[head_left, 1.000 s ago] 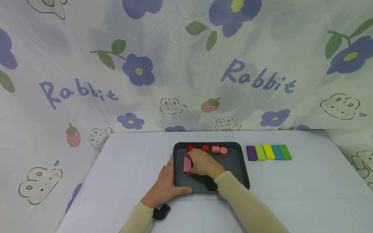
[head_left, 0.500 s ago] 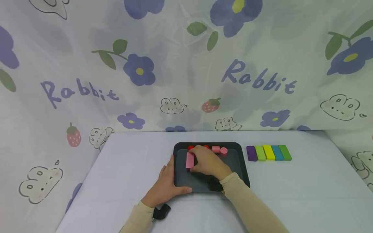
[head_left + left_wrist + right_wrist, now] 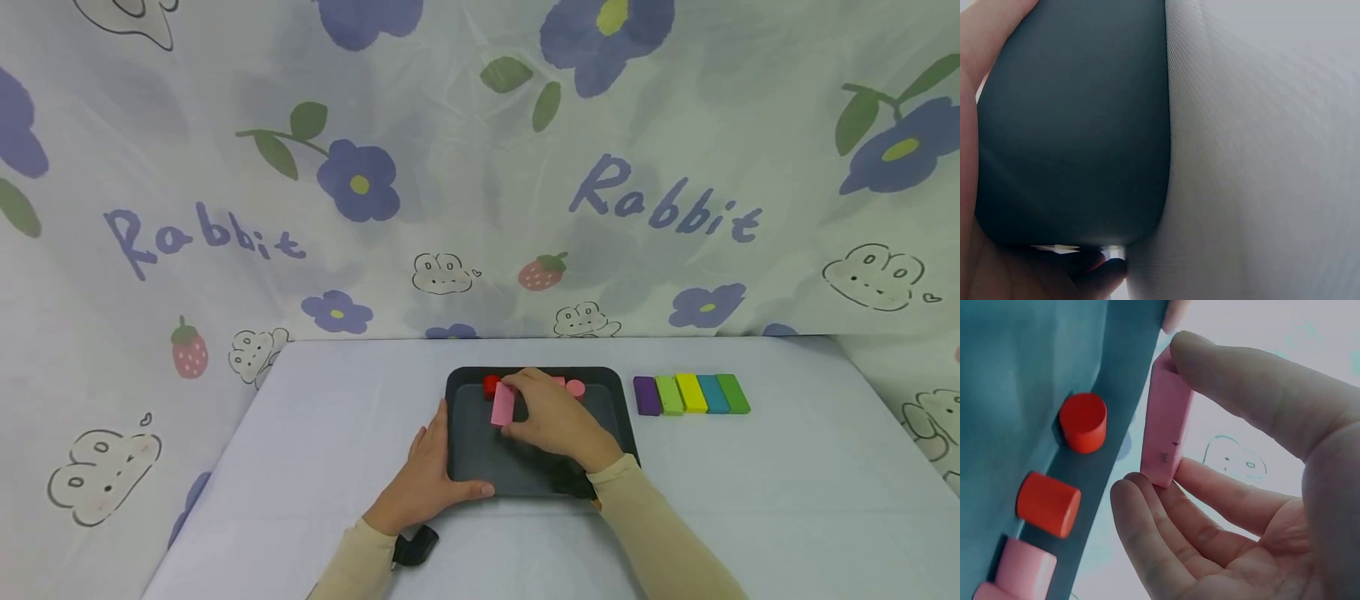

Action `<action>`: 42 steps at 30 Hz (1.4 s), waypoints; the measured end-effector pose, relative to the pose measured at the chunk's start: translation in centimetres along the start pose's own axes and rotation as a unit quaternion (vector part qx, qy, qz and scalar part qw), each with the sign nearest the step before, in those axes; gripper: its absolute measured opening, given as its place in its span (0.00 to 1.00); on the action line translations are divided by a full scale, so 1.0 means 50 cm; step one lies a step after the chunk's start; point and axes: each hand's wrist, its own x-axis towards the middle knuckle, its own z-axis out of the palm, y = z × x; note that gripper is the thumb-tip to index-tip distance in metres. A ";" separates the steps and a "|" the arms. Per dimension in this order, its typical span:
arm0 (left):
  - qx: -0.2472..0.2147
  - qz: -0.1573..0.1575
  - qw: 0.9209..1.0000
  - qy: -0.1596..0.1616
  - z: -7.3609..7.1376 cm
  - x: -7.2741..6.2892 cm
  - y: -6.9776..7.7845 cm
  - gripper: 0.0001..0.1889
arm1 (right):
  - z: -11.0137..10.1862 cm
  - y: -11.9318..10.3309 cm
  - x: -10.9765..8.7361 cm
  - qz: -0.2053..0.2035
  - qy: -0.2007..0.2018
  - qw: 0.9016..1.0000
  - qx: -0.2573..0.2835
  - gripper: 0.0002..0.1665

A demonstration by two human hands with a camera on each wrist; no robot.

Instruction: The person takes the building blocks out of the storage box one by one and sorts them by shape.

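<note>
Holding a pink block in the right hand, pinched at its two ends between thumb and fingertips, above the tray. Resting the left hand, with fingers straight, along the tray's left side, with thumb over the near rim. With red cylinders and pink cylinders along the tray's far side and five blocks in a row on the table, to the right.
</note>
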 end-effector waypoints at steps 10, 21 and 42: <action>0.002 0.001 1.000 0.004 0.001 0.000 -0.001 0.73 | -0.029 0.022 -0.028 -0.027 0.031 0.999 0.008 0.38; 0.002 -0.005 1.000 0.004 0.003 0.000 -0.002 0.73 | -0.058 0.051 -0.053 -0.048 0.056 0.997 0.001 0.38; 0.000 -0.009 1.000 -0.003 0.000 0.002 -0.001 0.74 | -0.118 0.110 -0.101 -0.027 0.078 0.997 -0.013 0.39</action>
